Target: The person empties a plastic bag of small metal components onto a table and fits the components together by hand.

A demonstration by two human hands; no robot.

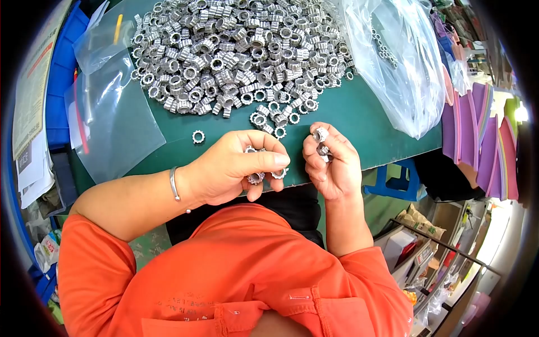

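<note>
My left hand (238, 163), with a silver bangle at the wrist, is closed around several small toothed metal rings (256, 178) near the table's front edge. To its right, my right hand (335, 160) has its fingers curled on a few more metal rings (320, 134). The two hands are apart. Beyond them a large heap of the same grey rings (241, 50) covers the back middle of the green table (224, 124). One loose ring (198, 136) lies by itself left of my left hand.
Clear plastic bags lie on the left (115, 112) and on the right (401, 73), the right one with some rings in or under it. A blue stool (396, 182) stands below the table at right. Purple and pink sheets (477, 140) hang at the far right.
</note>
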